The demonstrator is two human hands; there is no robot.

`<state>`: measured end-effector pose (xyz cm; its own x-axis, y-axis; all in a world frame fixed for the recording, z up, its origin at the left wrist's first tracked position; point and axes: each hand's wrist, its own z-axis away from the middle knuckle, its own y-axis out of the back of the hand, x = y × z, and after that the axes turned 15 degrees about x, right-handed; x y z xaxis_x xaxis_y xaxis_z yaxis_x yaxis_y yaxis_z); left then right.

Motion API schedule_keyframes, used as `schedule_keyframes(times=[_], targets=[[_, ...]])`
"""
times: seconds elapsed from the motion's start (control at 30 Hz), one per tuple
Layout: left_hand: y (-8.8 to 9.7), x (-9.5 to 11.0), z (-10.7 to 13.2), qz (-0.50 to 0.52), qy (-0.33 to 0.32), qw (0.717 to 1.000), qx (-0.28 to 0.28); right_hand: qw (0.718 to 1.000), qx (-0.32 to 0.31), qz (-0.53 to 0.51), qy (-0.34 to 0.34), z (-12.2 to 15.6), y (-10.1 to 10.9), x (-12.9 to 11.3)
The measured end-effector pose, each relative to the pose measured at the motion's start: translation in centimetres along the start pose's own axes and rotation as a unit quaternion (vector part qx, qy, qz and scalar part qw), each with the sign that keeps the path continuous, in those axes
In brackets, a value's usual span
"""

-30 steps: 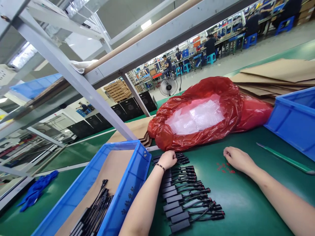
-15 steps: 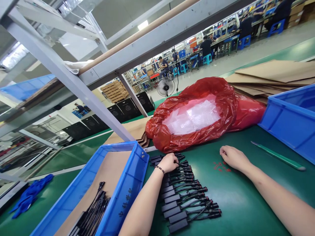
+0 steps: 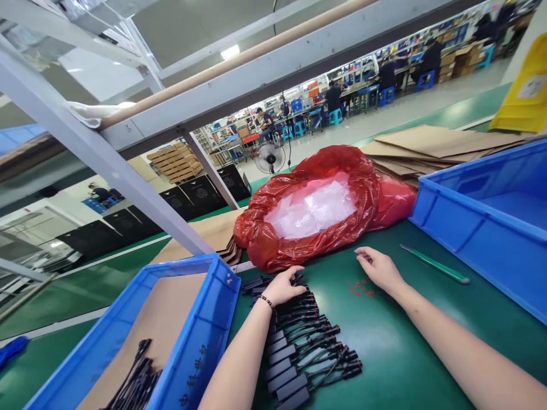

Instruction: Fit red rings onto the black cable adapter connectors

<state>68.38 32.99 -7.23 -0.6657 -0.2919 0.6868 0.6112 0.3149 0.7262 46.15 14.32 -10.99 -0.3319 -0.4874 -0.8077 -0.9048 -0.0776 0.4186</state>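
My left hand (image 3: 282,286), with a beaded bracelet at the wrist, is over the far end of a row of black cable adapters (image 3: 294,364). Its thumb and forefinger are apart, and nothing shows held between them. The adapters lie side by side, their flat boxes to the left and red-marked connectors to the right. Slightly above the green tabletop, my right hand (image 3: 379,269) has its fingers loosely apart and holds nothing I can see. Small red rings or bits (image 3: 363,288) lie scattered just below it.
A red plastic bag (image 3: 316,250) holding clear bubble bags lies beyond the hands. At left, a blue bin (image 3: 200,336) contains more black adapters. Another blue bin (image 3: 478,233) stands at right, beside a green-handled tool (image 3: 440,266). Cardboard sheets (image 3: 440,142) lie behind.
The view has turned right, so things sit further left and a yellow item appears at right. My left hand's thumb and forefinger have parted; my right hand's fingers have loosened.
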Motion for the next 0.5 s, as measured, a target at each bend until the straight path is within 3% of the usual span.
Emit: schedule_keyframes(times=[0.1, 0.2, 0.37, 0.5], targets=[[-0.5, 0.6, -0.4, -0.01, -0.02, 1.0, 0.017, 0.997, -0.011, -0.072, -0.026, 0.1, -0.3, -1.5], [-1.1, 0.5, -0.7, 0.055, 0.012, 0.998, 0.006, 0.986, -0.062, -0.142, -0.064, 0.3, -1.5, -3.7], [-1.7, 0.0, -0.8, 0.173, 0.038, 0.984, 0.013, 0.953, -0.15, -0.227, -0.134, 2.0, -5.0, -6.9], [-1.7, -0.5, -0.9, 0.224, 0.04, 0.974, 0.004, 0.925, -0.185, -0.26, -0.205, 3.7, -7.6, -8.0]])
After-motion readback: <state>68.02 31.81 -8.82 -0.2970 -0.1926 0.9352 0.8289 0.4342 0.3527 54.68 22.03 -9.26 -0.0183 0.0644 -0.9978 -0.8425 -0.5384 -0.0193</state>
